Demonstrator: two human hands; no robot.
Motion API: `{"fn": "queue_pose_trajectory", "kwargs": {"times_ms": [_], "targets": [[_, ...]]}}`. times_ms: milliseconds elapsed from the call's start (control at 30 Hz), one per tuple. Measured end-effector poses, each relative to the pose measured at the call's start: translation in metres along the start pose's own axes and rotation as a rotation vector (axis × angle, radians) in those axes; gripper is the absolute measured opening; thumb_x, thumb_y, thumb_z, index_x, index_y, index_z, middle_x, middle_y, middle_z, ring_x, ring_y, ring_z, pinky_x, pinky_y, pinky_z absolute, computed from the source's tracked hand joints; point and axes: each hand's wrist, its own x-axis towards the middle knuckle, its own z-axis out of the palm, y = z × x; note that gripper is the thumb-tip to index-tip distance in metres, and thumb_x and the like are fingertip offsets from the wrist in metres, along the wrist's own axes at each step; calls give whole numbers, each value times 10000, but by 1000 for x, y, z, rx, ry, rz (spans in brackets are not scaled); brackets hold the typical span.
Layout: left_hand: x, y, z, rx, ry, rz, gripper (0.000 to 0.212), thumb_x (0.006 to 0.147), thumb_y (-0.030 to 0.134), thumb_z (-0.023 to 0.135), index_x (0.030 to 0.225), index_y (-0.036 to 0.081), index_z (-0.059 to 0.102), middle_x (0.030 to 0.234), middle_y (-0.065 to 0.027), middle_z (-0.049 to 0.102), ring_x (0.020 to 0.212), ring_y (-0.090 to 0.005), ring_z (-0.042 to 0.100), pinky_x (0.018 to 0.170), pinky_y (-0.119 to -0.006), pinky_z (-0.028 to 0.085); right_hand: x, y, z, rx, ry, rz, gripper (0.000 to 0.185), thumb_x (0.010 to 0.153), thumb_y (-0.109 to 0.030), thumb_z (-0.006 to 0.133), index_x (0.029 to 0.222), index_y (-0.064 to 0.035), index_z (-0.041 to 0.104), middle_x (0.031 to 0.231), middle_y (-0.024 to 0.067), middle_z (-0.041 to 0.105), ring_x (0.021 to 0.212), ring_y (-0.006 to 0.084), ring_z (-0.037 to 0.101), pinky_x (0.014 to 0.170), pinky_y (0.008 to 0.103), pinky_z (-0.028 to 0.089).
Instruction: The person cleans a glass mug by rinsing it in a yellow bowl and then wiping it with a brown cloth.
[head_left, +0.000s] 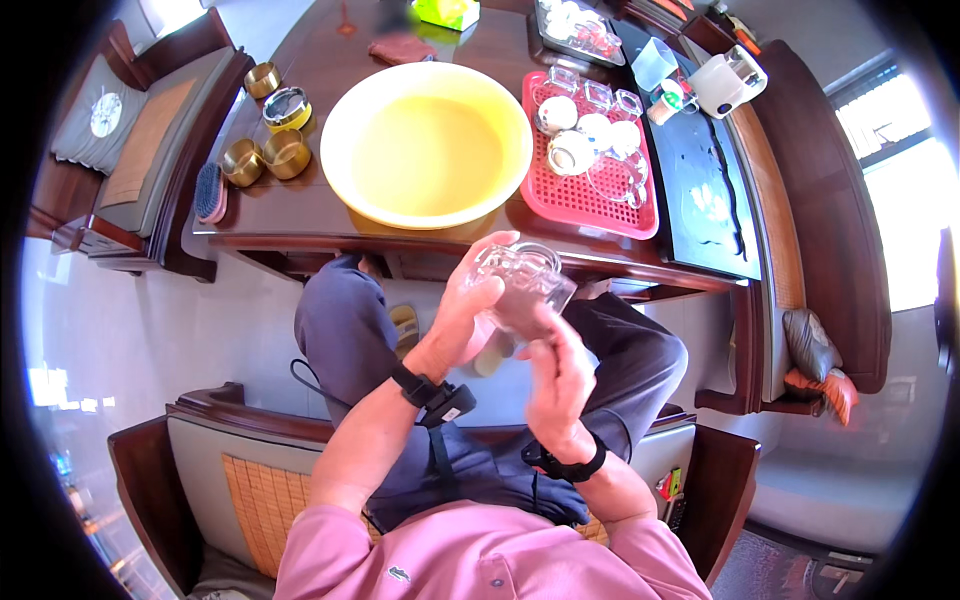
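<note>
My left hand (466, 296) grips a clear glass cup with a looped handle (521, 281), tilted above my lap at the table's front edge. The fingers of my right hand (559, 367) are at the cup's lower right side; they are blurred, and whether they grip it I cannot tell. Beyond the cup stands a large yellow basin (427, 157) holding yellowish liquid. To its right a red plastic perforated tray (585, 202) carries white cups (570, 152), small square glass cups (598, 95) and a clear glass vessel (619, 178).
Brass-coloured bowls (286, 154), an ashtray (286, 109) and a brush (211, 193) stand left of the basin. A dark tea tray (701, 172) lies at the right, with a white appliance (727, 81) behind. A reddish cloth (401, 49) and another laden tray (581, 34) are farther back.
</note>
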Motion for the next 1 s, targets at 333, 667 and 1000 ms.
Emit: {"fn": "queue_pose_trajectory", "kwargs": {"times_ms": [333,667,1000], "targets": [[-1,5,-11,-65,129,-121,402,972,260,553,1274,-1,504,1092,-134,658,991,-203,664,916,-336,530,22,-11,-29,-1039,-520,-626,538,811,-80,610,1341,-15,545,1362,163,562,1335,275,472,1104,512,333],[4,12,-15,614,47,-155,418,936,262,610,1282,39,539,1139,-56,604,1070,-156,571,973,-310,445,22,20,-5,264,-462,210,577,866,44,607,1423,6,462,1402,149,525,1307,248,496,1082,368,390],[2,2,-10,388,104,148,332,883,182,644,1157,-1,606,975,-57,654,894,-130,623,852,-281,504,23,-7,-10,443,-511,308,507,938,20,578,1429,-12,456,1307,117,586,1134,231,613,941,361,500]]}}
